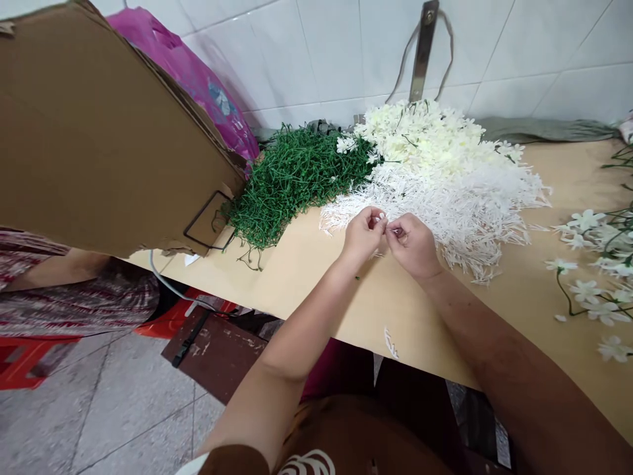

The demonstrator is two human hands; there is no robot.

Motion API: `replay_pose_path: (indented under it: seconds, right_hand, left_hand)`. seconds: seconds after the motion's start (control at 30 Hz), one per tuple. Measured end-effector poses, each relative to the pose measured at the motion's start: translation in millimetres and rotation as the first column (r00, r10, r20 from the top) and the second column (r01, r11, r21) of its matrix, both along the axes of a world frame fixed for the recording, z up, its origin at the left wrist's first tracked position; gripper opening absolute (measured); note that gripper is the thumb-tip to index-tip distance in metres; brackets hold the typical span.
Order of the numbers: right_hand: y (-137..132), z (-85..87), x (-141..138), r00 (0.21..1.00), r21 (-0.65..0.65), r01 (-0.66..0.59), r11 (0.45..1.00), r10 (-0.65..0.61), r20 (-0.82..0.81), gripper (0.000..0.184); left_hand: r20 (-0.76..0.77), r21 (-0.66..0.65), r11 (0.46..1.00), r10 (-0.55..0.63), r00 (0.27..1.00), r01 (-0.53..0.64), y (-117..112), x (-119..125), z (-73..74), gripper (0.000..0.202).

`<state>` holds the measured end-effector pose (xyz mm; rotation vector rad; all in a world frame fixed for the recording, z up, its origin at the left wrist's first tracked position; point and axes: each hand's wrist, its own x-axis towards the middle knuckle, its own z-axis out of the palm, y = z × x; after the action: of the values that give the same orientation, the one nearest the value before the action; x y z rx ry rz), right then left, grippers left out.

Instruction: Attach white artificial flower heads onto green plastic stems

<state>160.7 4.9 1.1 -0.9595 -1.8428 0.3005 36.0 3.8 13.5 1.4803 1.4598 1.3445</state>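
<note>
Both hands meet over the table, in front of a heap of thin white plastic pieces (420,198). My left hand (364,232) is closed in a pinch, with a small white piece (381,216) showing at its fingertips. Close beside it, my right hand (411,245) also pinches, its fingertips almost touching the left ones; what they grip is too small to make out. Behind the white pieces lies a pile of creamy white artificial flower heads (425,135). To the left is a tangled heap of green plastic stems (301,175).
A large cardboard sheet (99,132) stands at the left, with a pink plastic bag (182,72) behind it. Assembled white flowers (588,290) lie at the right. A few white bits (390,343) rest near the table's front edge. Another person's arm (59,269) shows below the cardboard.
</note>
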Motion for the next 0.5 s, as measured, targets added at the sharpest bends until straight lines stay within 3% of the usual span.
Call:
replay_pose_path:
  seconds: [0.17,0.3,0.5]
  right_hand:
    - [-1,1.9,1,1.0,0.009,-0.002,1.0,0.002,-0.011,0.012]
    - [-3,2.8,2,0.999,-0.017,0.029,0.999,-0.03,-0.03,0.01]
    - [0,2.3,7,0.992,0.0,0.119,0.993,-0.119,0.034,0.014]
  left_hand:
    - [0.12,-0.096,0.994,0.059,0.991,-0.047,0,-3,-9.4,0.003]
    - [0.01,-0.108,0.992,0.06,0.998,-0.058,-1,-1,-11.4,0.006]
    - [-0.101,-0.153,0.988,-0.006,0.995,-0.009,-11,5,-0.9,0.013]
